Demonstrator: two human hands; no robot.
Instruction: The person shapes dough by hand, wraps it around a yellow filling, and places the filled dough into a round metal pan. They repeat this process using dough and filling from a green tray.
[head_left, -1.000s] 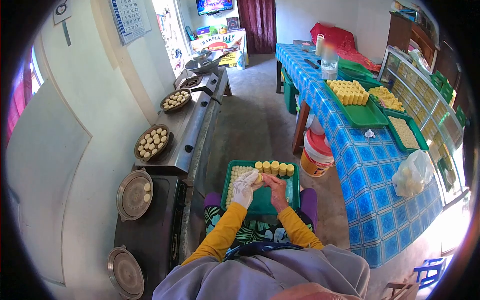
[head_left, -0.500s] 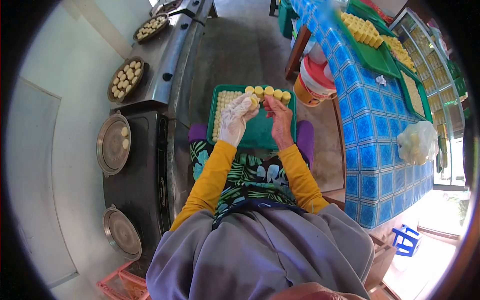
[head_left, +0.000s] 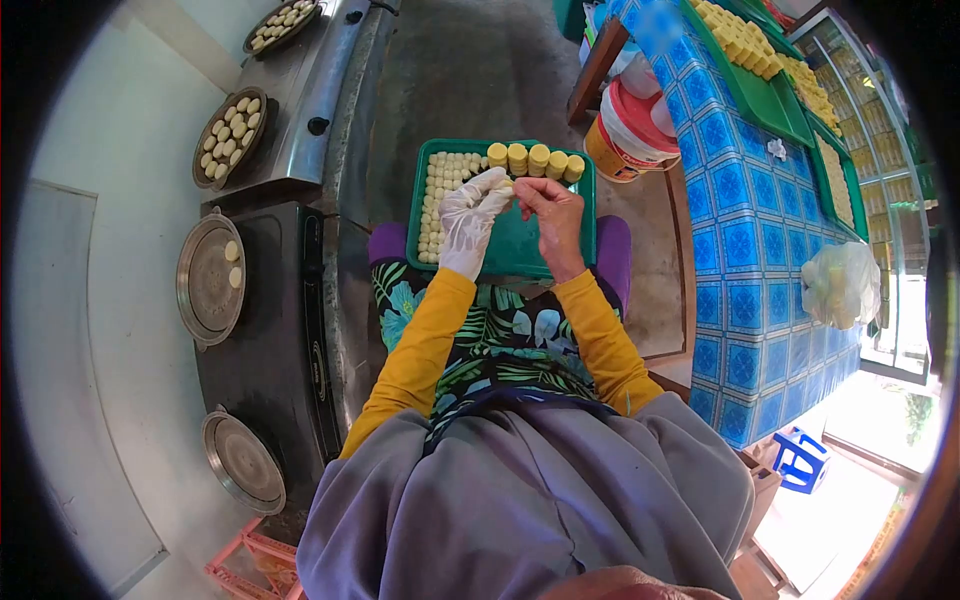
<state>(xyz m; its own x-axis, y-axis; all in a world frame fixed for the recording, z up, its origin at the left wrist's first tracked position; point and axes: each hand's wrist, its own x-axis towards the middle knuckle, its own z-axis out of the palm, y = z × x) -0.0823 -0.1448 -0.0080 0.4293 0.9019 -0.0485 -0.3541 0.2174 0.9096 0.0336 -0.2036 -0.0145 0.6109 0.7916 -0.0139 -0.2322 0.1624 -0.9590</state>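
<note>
The left hand (head_left: 472, 225) is wearing a thin, whitish, wrinkled glove and is curling its fingers partway closed, cupping a small, soft-looking yellowish piece (head_left: 506, 187) at its fingertips, above the green tray (head_left: 518, 245). The right hand (head_left: 562, 222), bare and creased, is bending its fingers inward and bringing thumb and forefinger close together right beside that piece; whether it is gripping anything between them I cannot tell. Beneath both hands, the smooth, rectangular tray is resting over a cloth (head_left: 480, 340) printed with leaves and pale flowers. Along its left side, smooth, rounded whitish balls (head_left: 437, 190) are sitting in close rows, while stubby yellow cylinders (head_left: 538, 160) with flat tops are standing upright along the far edge. Mustard sleeves (head_left: 405, 365) are covering the forearms. To the left, a round, dull metal pan (head_left: 208, 290) is holding two pale discs (head_left: 234, 264); to the right, a blue checked tablecloth (head_left: 730, 275) is hanging in glossy squares beneath a crumpled, translucent plastic bag (head_left: 840, 285).
</note>
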